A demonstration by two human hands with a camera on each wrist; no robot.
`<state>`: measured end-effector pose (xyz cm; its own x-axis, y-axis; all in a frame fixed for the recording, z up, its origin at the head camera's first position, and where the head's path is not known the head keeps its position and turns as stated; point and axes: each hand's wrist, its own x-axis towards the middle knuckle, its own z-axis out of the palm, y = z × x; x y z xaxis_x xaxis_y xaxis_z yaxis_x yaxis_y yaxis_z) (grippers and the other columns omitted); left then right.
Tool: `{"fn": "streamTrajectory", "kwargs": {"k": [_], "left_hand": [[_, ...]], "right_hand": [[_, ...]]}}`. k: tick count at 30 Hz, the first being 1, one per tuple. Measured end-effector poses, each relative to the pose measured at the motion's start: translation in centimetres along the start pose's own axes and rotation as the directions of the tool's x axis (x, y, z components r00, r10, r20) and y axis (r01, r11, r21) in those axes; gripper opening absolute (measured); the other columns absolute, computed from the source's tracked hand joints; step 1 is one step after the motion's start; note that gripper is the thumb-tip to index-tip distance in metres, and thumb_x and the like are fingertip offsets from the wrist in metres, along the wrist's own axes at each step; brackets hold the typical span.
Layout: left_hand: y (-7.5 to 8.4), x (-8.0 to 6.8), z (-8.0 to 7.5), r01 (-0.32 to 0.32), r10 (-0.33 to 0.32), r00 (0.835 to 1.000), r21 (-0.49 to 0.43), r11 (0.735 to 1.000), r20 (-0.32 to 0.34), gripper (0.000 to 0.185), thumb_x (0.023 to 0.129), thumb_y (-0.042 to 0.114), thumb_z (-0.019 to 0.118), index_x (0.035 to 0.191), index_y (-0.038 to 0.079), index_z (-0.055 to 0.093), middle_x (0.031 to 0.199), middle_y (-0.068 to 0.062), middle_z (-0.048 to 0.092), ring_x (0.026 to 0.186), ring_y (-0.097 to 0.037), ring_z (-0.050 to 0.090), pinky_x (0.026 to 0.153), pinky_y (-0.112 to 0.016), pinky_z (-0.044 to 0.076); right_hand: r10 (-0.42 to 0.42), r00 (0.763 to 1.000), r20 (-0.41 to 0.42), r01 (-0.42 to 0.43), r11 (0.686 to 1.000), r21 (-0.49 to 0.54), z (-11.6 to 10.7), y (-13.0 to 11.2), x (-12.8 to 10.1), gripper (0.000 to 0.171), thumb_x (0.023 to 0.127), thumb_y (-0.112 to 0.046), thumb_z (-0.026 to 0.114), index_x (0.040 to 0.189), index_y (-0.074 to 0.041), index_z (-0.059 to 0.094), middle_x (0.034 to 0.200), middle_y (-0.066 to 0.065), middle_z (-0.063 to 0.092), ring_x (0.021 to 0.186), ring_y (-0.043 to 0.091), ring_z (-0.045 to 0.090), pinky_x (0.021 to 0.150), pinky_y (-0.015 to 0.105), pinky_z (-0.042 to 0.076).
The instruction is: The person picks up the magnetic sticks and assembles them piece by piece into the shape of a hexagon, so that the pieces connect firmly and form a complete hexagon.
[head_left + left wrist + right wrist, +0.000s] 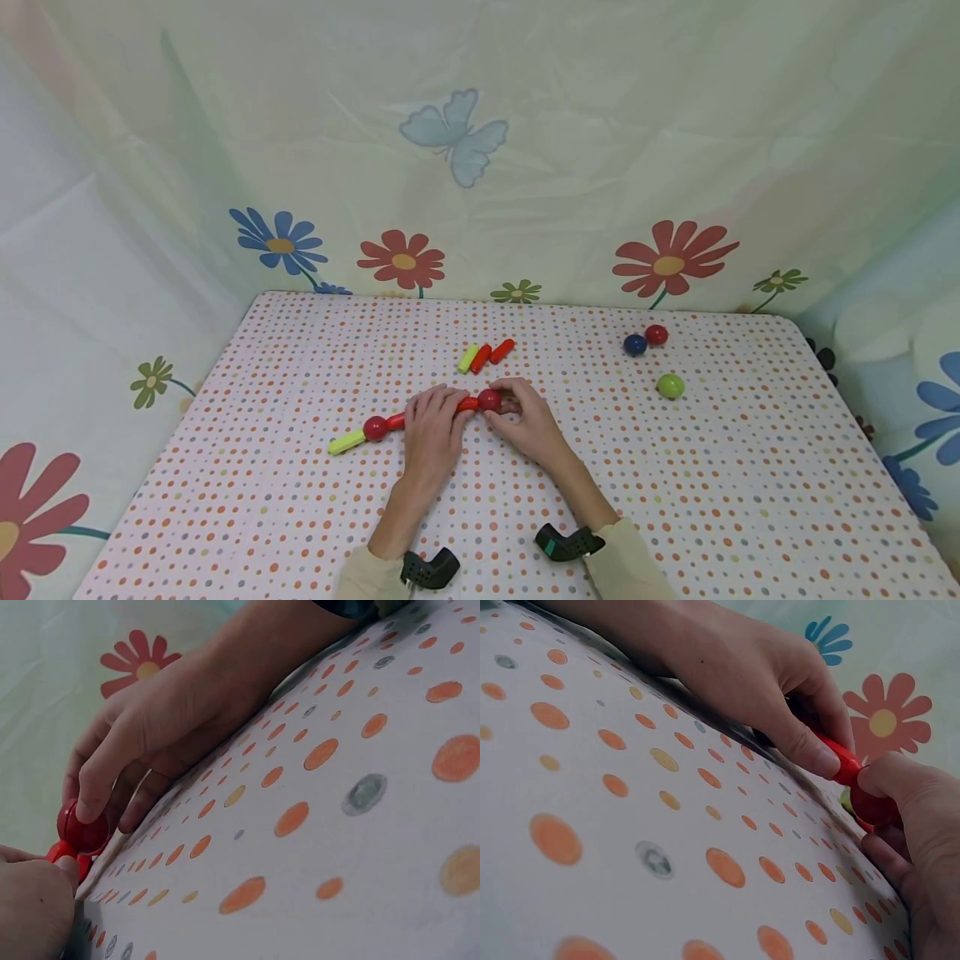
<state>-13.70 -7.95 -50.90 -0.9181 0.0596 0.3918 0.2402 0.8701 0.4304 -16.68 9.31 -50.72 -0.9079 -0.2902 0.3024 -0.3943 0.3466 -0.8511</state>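
Note:
A chain of toy pieces lies across the table's middle. From its left end come a yellow-green stick (347, 442), a red ball (375, 428) and a red stick (395, 422), which runs under my left hand (433, 433). That hand covers the middle of the chain. Its thumb and fingers pinch a red stick (841, 757) close to the right end. My right hand (536, 429) grips another red ball (490, 400) between thumb and fingers, against the end of this stick. In the left wrist view, the ball (81, 831) touches the stick's tip.
Beyond the hands lie a loose yellow-green stick (468, 358) and two red sticks (502, 351). At the back right are a blue ball (635, 345), a red ball (656, 335) and a green ball (671, 386). A dotted cloth covers the table (720, 483).

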Motion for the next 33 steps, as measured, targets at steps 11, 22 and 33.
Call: {"fn": "streamTrajectory", "kwargs": {"k": [11, 22, 33], "left_hand": [[-0.01, 0.0, 0.03, -0.014, 0.015, 0.999, 0.009, 1.0, -0.051, 0.03, 0.091, 0.021, 0.066, 0.12, 0.016, 0.063, 0.118, -0.001, 0.068, 0.121, -0.023, 0.053, 0.112, -0.052, 0.033], [-0.07, -0.14, -0.11, -0.029, 0.029, 0.998, -0.001, 1.0, -0.064, 0.03, 0.091, 0.018, 0.066, 0.122, 0.019, 0.066, 0.11, 0.0, 0.066, 0.114, -0.021, 0.052, 0.109, -0.052, 0.033], [-0.11, 0.04, -0.04, -0.047, 0.048, 0.998, 0.028, 0.999, -0.036, 0.032, 0.09, 0.019, 0.066, 0.121, 0.019, 0.064, 0.116, 0.001, 0.067, 0.117, -0.02, 0.056, 0.115, -0.054, 0.03]], "right_hand": [[-0.01, 1.0, -0.006, 0.01, 0.999, -0.041, 0.0, 0.23, -0.07, 0.037, 0.085, 0.001, 0.067, 0.121, -0.004, 0.057, 0.12, 0.011, 0.06, 0.108, 0.023, 0.062, 0.083, 0.027, 0.057], [-0.006, 1.0, -0.005, 0.006, 0.998, -0.059, -0.06, 0.12, -0.04, 0.031, 0.087, 0.0, 0.065, 0.117, -0.003, 0.059, 0.11, 0.01, 0.064, 0.097, 0.02, 0.065, 0.082, 0.023, 0.056], [0.022, 1.0, 0.013, -0.021, 1.0, -0.008, -0.2, 0.04, -0.02, 0.03, 0.088, 0.0, 0.064, 0.118, -0.003, 0.059, 0.114, 0.013, 0.064, 0.098, 0.021, 0.066, 0.084, 0.023, 0.056]]}}
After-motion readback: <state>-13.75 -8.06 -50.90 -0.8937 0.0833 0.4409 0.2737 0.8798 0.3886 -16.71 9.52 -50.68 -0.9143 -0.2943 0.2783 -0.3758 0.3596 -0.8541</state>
